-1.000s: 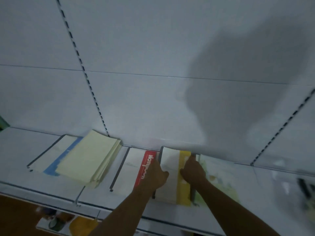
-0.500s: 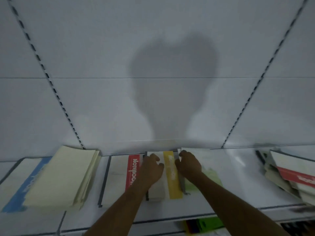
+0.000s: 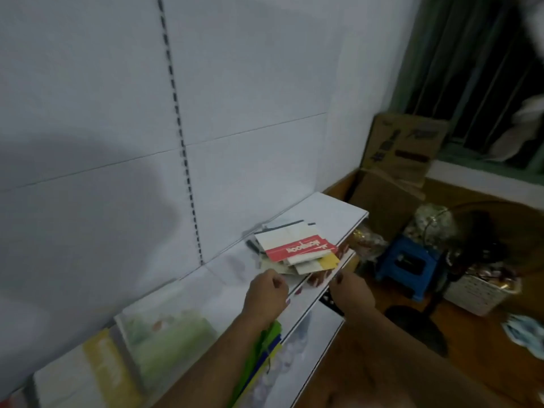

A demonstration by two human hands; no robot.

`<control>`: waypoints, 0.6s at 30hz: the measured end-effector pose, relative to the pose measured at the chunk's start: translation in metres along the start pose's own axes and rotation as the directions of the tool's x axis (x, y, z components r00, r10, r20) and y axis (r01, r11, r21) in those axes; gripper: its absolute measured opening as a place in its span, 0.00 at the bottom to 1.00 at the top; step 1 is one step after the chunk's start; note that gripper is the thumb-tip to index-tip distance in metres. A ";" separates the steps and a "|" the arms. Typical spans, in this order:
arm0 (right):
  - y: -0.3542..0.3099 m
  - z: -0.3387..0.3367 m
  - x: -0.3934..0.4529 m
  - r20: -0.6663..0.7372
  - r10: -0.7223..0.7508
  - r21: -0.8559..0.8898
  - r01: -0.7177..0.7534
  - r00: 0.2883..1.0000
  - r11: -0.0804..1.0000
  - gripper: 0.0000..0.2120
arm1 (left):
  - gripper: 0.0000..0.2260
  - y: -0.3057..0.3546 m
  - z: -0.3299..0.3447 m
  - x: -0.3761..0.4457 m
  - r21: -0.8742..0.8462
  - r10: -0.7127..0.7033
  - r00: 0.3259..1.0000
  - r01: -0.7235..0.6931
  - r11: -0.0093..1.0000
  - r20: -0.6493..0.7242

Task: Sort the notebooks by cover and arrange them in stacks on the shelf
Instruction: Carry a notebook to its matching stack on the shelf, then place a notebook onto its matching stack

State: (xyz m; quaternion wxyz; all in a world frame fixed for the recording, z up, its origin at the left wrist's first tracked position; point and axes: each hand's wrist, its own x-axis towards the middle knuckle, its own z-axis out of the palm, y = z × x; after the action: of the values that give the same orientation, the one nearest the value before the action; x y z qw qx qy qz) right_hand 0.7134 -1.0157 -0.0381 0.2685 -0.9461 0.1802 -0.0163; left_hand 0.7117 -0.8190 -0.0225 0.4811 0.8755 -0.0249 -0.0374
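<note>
A messy pile of notebooks (image 3: 300, 247) lies near the right end of the white shelf (image 3: 329, 210), with a red-banded cover on top and a yellow-banded one (image 3: 328, 262) under it. My left hand (image 3: 266, 295) hovers just short of the pile's near edge, fingers loosely curled, holding nothing. My right hand (image 3: 351, 290) is at the shelf's front edge below the pile, also holding nothing. Further left lie a stack with a green landscape cover (image 3: 164, 328) and a yellow-banded stack (image 3: 100, 369).
A lower shelf (image 3: 312, 340) carries colourful items (image 3: 265, 348) under my left arm. On the wooden floor to the right stand cardboard boxes (image 3: 403, 148), a blue stool (image 3: 407, 260), a fan (image 3: 471, 240) and a white basket (image 3: 479, 293).
My view has swung right. Both hands have left the yellow-banded stack and moved along the shelf to the messy pile at its right end.
</note>
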 end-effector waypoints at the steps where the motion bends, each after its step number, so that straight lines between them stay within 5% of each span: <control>1: 0.021 -0.012 0.005 -0.019 0.035 -0.007 -0.035 0.999 0.999 0.07 | 0.03 0.014 0.019 0.005 -0.005 0.004 1.000 -0.004 1.000 0.029; 10: 0.165 -0.087 0.070 -0.032 0.210 0.062 -0.207 0.977 0.976 0.06 | 0.03 0.099 0.165 0.053 0.183 0.056 0.989 -0.081 0.980 0.138; 18: 0.204 -0.101 0.120 0.046 0.185 0.109 -0.189 0.982 0.976 0.06 | 0.02 0.116 0.206 0.094 0.179 0.006 0.992 -0.029 0.983 0.125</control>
State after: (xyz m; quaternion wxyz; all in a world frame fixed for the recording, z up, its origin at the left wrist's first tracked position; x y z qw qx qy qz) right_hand 0.7445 -1.2696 -0.0647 0.3249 -0.9085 0.2625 0.0158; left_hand 0.7860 -1.0621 -0.0386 0.3978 0.9112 -0.0657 -0.0850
